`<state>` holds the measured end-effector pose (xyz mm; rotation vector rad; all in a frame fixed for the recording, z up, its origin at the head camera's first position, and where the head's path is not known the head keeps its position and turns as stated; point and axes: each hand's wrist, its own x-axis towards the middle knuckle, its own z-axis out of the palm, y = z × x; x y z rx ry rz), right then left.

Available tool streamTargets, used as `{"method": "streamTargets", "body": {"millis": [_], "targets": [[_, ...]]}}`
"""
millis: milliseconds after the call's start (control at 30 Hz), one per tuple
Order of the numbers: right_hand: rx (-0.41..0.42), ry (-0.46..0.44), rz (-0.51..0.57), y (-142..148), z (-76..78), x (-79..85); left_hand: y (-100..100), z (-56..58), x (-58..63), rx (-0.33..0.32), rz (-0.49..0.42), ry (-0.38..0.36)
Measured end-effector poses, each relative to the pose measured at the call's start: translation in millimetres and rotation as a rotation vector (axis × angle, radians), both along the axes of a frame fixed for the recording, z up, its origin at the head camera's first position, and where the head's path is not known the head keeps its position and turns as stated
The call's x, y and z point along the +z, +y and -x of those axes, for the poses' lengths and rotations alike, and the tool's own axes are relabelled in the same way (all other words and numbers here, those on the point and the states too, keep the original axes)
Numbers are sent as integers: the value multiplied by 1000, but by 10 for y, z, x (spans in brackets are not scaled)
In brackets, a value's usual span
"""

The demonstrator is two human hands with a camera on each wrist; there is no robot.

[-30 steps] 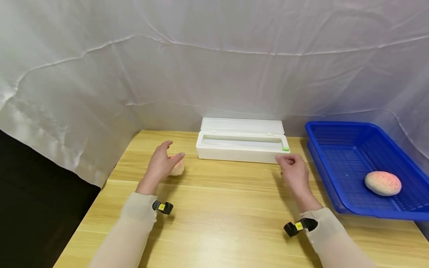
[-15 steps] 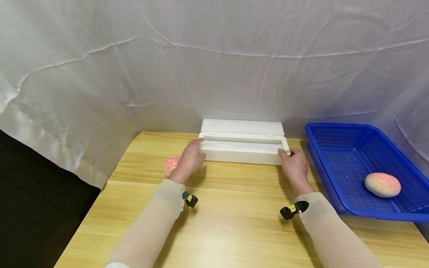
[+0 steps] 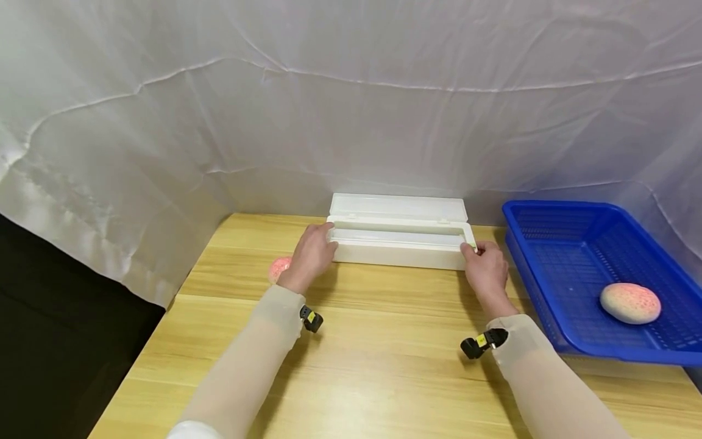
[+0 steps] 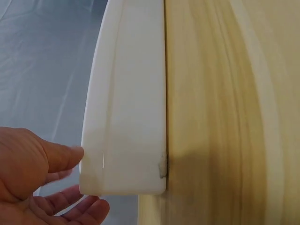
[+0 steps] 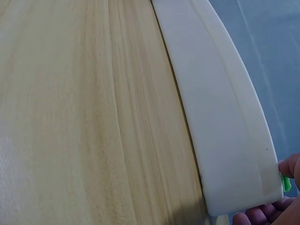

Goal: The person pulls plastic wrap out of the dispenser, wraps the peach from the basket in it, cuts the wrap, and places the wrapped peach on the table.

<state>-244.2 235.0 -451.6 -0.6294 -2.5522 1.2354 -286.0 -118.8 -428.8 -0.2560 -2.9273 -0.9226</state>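
Observation:
A long white box (image 3: 400, 256) with its lid (image 3: 398, 208) swung up stands at the back of the table, much like a cling film dispenser. My left hand (image 3: 314, 253) grips its left end; in the left wrist view the thumb touches the top edge of the box (image 4: 131, 108) and the fingers curl about the end. At the other end my right hand (image 3: 487, 269) holds the corner, thumb on top, with some fingers hidden behind. A small green slider (image 5: 286, 183) shows by the right thumb. Close to my left wrist lies a pink speckled rounded thing (image 3: 278, 268), partly covered.
To the right stands a blue plastic basket (image 3: 554, 305) holding a pink-and-cream oval thing (image 3: 631, 303). A pale cloth (image 3: 384, 134) hangs behind the wood-grain table (image 3: 378, 353). Dark ground (image 3: 66, 329) lies beyond the left table edge.
My left hand has moved right from near the pink thing to the box's left end. My right hand has risen onto its right corner. Over the last half second both stay almost still.

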Motion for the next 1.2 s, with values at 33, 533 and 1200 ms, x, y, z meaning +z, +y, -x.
{"method": "streamTargets", "body": {"millis": [33,533,1200], "targets": [[-1,3,1,-1,1,-1,-6,18,1,-5,4,5],[-14,9,29,-21,-27,-42,-103,91,68,-119,119,-105],[-18,15,29,-35,-41,-60,-129,215,103,-145,146,-212]]}}
